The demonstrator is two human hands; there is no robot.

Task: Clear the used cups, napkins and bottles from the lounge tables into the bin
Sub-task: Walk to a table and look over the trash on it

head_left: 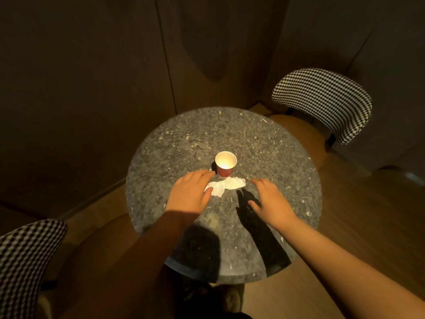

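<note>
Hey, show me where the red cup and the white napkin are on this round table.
red cup [225, 164]: head view, on its pale inside, just below the rim.
white napkin [226, 185]: head view, on its crumpled middle.

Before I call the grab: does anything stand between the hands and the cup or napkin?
Nothing visible does. The left hand is open beside the red cup, thumb at the left end of the napkin; the right hand is open just right of the napkin. No bin shows.
</note>
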